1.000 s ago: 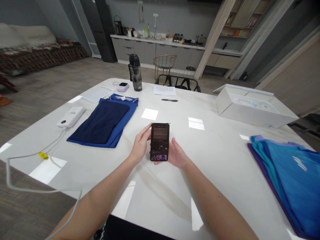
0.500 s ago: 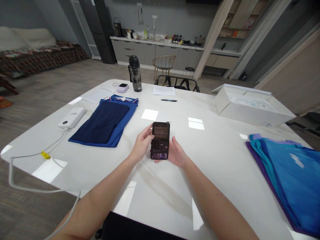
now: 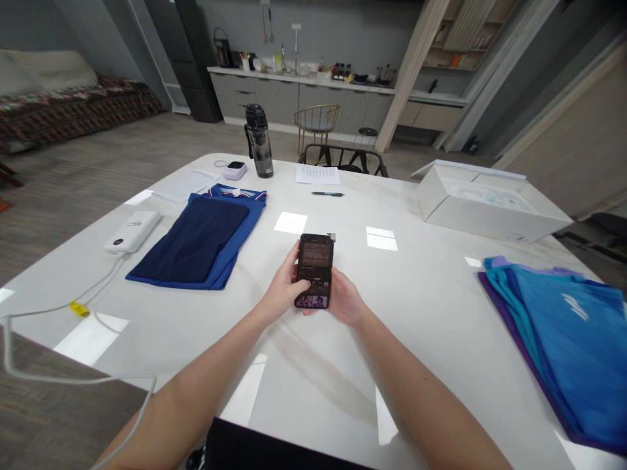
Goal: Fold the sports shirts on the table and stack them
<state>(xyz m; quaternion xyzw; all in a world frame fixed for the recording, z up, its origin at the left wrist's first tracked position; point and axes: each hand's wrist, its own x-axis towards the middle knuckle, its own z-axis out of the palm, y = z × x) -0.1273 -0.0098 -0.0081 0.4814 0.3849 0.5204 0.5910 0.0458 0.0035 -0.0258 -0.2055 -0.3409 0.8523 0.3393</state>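
A black smartphone [image 3: 315, 271] with a lit screen is held upright above the white table [image 3: 313, 365]. My left hand [image 3: 283, 290] grips its left edge, with the thumb lying over the lower part of the screen. Around the right edge and back of the phone closes my right hand [image 3: 347, 297]; some of its fingers are hidden behind the phone. Text fills the upper screen and small pictures show at the bottom, too small to read. Left of my hands lie folded dark blue clothes [image 3: 196, 238].
A white power bank [image 3: 132, 232] with a cable lies at the left. Farther back are a lilac device [image 3: 235, 171], a black water bottle [image 3: 259, 143], printed paper [image 3: 317, 175] and a pen [image 3: 328, 194]. On the right are an open white box [image 3: 475, 212] and stacked blue clothes [image 3: 563, 339].
My left thumb has moved from the phone's left edge down over its screen. The right thumb has come in against the phone's right edge. The view has shifted slightly.
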